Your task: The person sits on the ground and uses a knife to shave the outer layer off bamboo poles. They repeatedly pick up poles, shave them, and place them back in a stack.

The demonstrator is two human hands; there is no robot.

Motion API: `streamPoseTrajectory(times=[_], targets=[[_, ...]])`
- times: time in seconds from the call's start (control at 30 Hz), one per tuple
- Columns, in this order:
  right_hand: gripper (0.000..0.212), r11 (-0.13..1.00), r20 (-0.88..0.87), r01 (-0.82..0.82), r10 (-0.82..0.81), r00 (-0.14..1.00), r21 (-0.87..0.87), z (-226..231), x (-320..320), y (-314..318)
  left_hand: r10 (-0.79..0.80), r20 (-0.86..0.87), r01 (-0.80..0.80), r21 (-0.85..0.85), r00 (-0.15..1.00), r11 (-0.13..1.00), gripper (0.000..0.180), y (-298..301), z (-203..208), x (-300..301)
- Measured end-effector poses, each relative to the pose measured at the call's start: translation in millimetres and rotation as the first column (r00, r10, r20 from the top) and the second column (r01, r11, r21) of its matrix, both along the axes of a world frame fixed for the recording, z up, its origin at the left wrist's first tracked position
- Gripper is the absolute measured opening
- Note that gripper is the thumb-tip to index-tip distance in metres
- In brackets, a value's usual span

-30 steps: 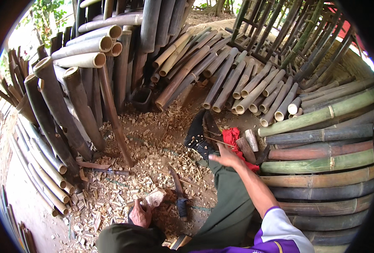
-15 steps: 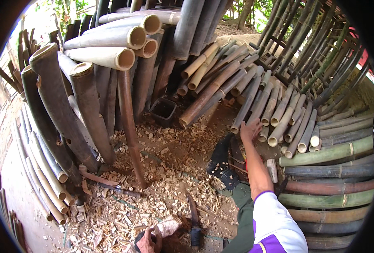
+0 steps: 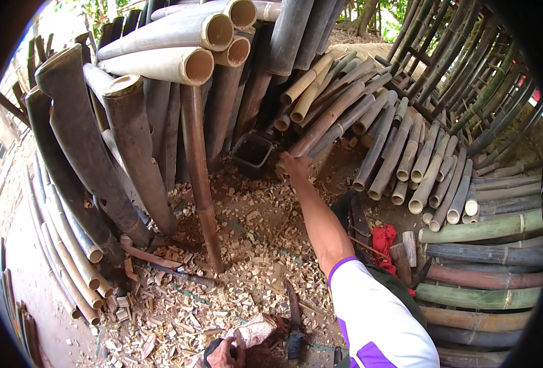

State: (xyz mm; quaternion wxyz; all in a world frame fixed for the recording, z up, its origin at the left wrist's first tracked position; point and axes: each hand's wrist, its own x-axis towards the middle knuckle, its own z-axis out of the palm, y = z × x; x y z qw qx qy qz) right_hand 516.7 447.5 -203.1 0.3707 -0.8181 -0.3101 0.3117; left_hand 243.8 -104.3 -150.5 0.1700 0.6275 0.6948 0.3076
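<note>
My right hand (image 3: 295, 168) reaches far forward, its fingers closed on the near end of a brown bamboo pole (image 3: 336, 116). This pole lies sloping on top of a pile of cut bamboo. At the bottom edge my left hand (image 3: 225, 356) stays low, fingers curled; a dark thing shows beside it, but what it grips is hard to make out. Touching or close by it is a pale chopped wood block (image 3: 256, 331). Right of the block, a knife with a curved blade and black handle (image 3: 295, 346) lies on the chips.
Thick bamboo poles (image 3: 136, 159) lean upright at left. A black plastic tub (image 3: 251, 154) stands beyond the wood chips (image 3: 247, 214). Shorter bamboo lengths (image 3: 428, 184) are stacked at right, above green and brown poles (image 3: 480, 295). A red cloth (image 3: 384, 248) and another blade (image 3: 167, 267) lie on the ground.
My right hand has moved left from the shorter bamboo lengths to the end of the brown pole. The red cloth now shows more fully. My left hand remains by the wood block.
</note>
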Motion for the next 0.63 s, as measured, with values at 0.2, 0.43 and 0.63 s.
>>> streamPoseTrajectory(times=[0.2,0.43,0.63], targets=[[0.086,0.875,-0.324,-0.091,0.271,0.906,0.476,16.1,-0.4,-15.0,0.006,-0.047,-0.005,0.009,0.999,1.0,0.009,-12.1,-8.7,-10.0],[0.056,0.95,-0.08,-0.201,0.226,0.971,0.238,9.2,14.7,2.9,0.001,-0.052,0.0,0.017,0.999,1.0,0.013,-8.3,-12.4,-4.8],[0.06,0.908,0.067,-0.402,0.397,0.915,0.118,33.5,50.6,-31.2,-0.052,-0.003,0.051,-0.096,0.999,0.994,0.029,-18.9,-32.6,-10.7]])
